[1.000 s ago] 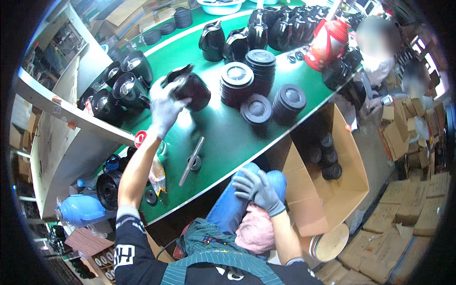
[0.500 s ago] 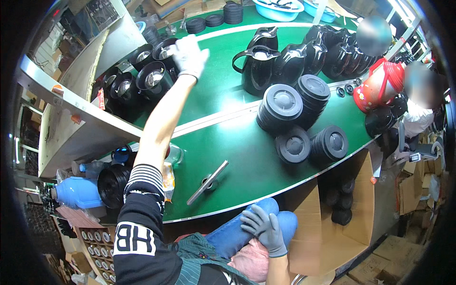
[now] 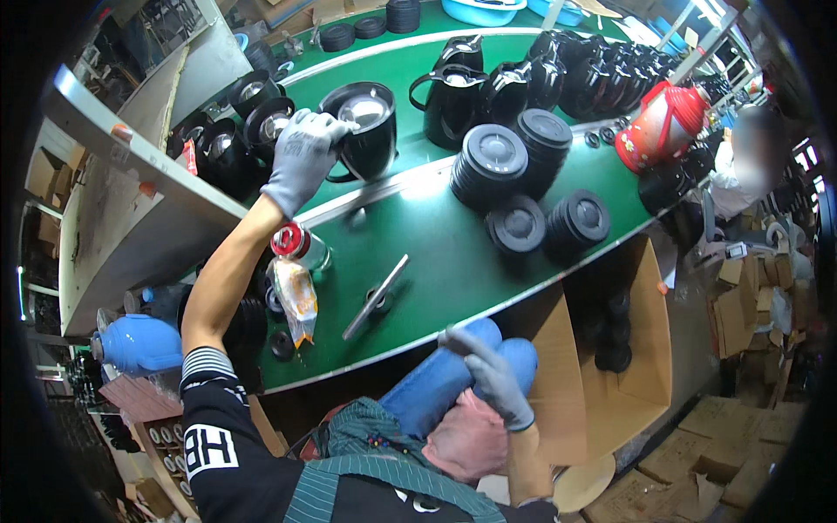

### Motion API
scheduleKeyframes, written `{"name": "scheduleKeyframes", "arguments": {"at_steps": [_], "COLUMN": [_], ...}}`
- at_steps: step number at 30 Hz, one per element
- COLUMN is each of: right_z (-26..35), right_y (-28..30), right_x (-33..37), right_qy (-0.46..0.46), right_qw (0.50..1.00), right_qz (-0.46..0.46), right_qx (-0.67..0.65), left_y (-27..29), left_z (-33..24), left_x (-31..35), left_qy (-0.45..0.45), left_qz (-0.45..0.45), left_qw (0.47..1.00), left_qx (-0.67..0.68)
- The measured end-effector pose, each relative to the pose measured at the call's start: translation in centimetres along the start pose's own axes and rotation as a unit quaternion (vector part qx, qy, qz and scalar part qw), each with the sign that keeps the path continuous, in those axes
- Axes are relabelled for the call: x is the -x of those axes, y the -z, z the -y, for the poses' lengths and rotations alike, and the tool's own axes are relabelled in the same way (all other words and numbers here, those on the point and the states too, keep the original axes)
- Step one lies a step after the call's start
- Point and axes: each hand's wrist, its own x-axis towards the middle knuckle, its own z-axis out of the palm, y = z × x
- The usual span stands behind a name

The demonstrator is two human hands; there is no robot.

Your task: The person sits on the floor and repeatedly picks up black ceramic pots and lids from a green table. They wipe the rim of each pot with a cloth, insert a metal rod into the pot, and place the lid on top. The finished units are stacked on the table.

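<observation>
Green table [image 3: 462, 270], one black pot [image 3: 370, 148] in hand

Surface and room: pink cloth [image 3: 471, 436] is lying on the lap; open cardboard box [image 3: 558, 383] is standing against the near edge, right. A pale strip is running lengthwise along the table. A co-worker [image 3: 737, 179] is occupying the far right.

Counts, near to far: metal rod [image 3: 375, 301], one; plastic packet [image 3: 296, 301], one; red-lidded jar [image 3: 301, 246], one; lid stacks [image 3: 488, 157], four, black; other black pots [image 3: 222, 148], at least four, grouping at left; red flask [image 3: 658, 131], one; black pitchers [image 3: 453, 105], crowding together, too overlapped for counting; disc stacks [image 3: 370, 28], three; pale blue basins [image 3: 484, 10], at least two.

Hands, both grey-gloved: right hand [image 3: 499, 379] is hovering by the knees, fingers extending, loosely open. Left hand [image 3: 305, 155] is gripping the black pot's left rim, fingers closing narrowly; its mouth is facing up, above or on the table, contact uncertain.
</observation>
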Motion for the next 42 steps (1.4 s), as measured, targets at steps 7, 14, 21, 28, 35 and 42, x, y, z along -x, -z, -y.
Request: {"name": "scheduleKeyframes", "arguments": {"at_steps": [7, 14, 21, 28, 35, 42], "right_z": [13.3, 11.2, 6.2, 11.0, 4.1, -2.0], "right_y": [-3.1, -4.8, -4.2, -5.1, 5.2, 9.9], "right_x": [-5.7, 1.5, 7.6, 6.1, -2.6, -17.6], "right_qy": [0.361, 0.288, 0.079, -0.121, -0.073, -0.057], "right_qw": [0.762, 0.843, 0.936, 0.953, 0.967, 0.654], "right_qz": [-0.050, 0.011, -0.238, -0.177, -0.138, -0.425], "right_qx": [0.536, 0.455, 0.248, 0.215, 0.203, 0.623], "left_y": [16.3, 18.7, 14.3, 13.9, 6.8, -6.4], "left_z": [-9.6, -15.4, -21.0, -22.8, -18.4, -16.4], "left_x": [4.5, 10.8, 24.5, 18.4, 21.5, 45.1], "left_qy": [-0.124, -0.144, -0.134, 0.049, 0.317, 0.348], "left_qz": [0.137, 0.093, 0.070, -0.053, 0.094, 0.205], "left_qw": [0.949, 0.928, 0.953, 0.942, 0.716, 0.482], "left_qx": [0.257, 0.332, 0.261, 0.326, 0.615, 0.778]}}
